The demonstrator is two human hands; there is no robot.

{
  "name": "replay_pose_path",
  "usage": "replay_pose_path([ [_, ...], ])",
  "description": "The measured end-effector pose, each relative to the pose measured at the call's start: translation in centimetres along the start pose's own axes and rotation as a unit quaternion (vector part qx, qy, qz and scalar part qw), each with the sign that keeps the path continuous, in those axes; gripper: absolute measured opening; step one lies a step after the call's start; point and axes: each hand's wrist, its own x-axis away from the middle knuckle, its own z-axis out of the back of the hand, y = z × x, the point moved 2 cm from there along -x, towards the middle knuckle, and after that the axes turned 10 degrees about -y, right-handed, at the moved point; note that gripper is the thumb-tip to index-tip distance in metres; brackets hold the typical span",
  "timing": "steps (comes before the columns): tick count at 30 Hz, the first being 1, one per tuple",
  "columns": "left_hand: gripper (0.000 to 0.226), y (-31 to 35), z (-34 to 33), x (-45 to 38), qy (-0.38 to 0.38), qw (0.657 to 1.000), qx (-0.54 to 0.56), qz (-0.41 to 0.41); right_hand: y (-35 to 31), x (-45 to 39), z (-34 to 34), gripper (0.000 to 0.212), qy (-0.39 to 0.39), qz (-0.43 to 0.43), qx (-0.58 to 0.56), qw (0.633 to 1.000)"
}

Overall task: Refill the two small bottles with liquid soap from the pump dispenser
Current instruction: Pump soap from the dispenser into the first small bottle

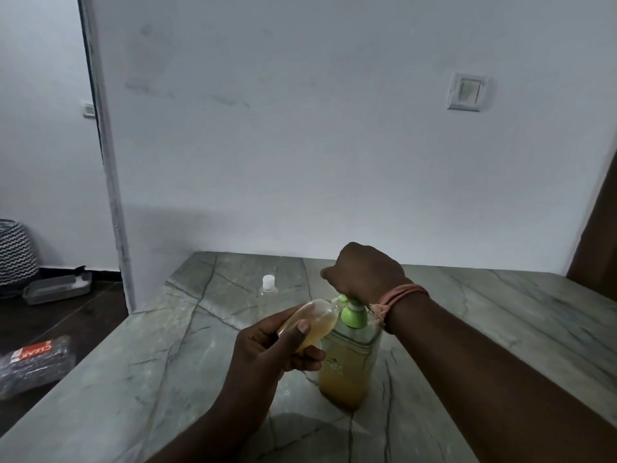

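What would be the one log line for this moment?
step: filling first small bottle | left hand: holds bottle at spout | right hand: on pump dispenser | second bottle: capped, on counter

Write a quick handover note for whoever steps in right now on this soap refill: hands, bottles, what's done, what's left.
Left hand: grip closed on the small bottle, tilted with its mouth at the green pump nozzle; it is partly filled with yellow soap.
Right hand: on top of the pump dispenser, which stands on the marble counter.
Second small bottle, white cap on, stands further back on the counter; it looks clear, apparently empty.
Left: finish this bottle, cap it, then uncap and fill the second.
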Motion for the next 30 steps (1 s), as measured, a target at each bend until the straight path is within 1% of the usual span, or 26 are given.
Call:
replay_pose_path([
  [2,0.030,-0.1,-0.1,0.0,-0.001,1.000,0.001,0.002,-0.4,0.2,0.6,0.030,0.014,0.018,0.053,0.998],
  [4,0.029,-0.2,0.1,-0.1,-0.002,1.000,0.002,0.001,-0.6,0.2,0.7,0.029,0.038,0.029,0.062,0.997],
  [7,0.032,-0.3,0.2,-0.2,0.000,1.000,-0.004,0.001,0.0,-0.1,-0.4,0.027,0.034,0.007,-0.011,0.999],
  [11,0.033,-0.2,0.1,-0.1,0.000,1.000,-0.010,0.002,0.2,-0.2,-0.6,0.026,0.005,-0.008,-0.025,1.000],
  [14,0.032,0.1,0.0,0.1,0.002,1.000,-0.006,0.000,-0.2,-0.1,0.1,0.025,-0.009,-0.007,0.008,1.000],
  [16,0.027,0.3,-0.2,0.1,0.003,1.000,0.001,0.002,-0.9,0.0,0.7,0.027,-0.003,0.009,0.061,0.998],
  [18,0.025,0.3,-0.1,0.1,0.002,1.000,0.009,0.002,-1.1,-0.1,0.9,0.028,0.013,0.023,0.075,0.997],
  [21,0.027,0.2,0.1,0.0,-0.002,1.000,0.004,0.004,-0.2,-0.3,-0.2,0.029,-0.001,0.007,-0.009,1.000],
  [23,0.028,0.1,0.1,0.1,-0.002,1.000,0.007,0.003,0.2,-0.3,-0.7,0.029,-0.003,0.000,-0.027,1.000],
  [27,0.032,0.1,0.0,0.0,-0.001,1.000,0.003,0.009,0.0,-0.2,-0.2,0.028,-0.015,-0.006,-0.006,1.000],
  [30,0.031,0.2,0.0,0.0,-0.002,1.000,0.008,0.006,-0.8,-0.1,0.5,0.028,0.002,0.015,0.065,0.998],
])
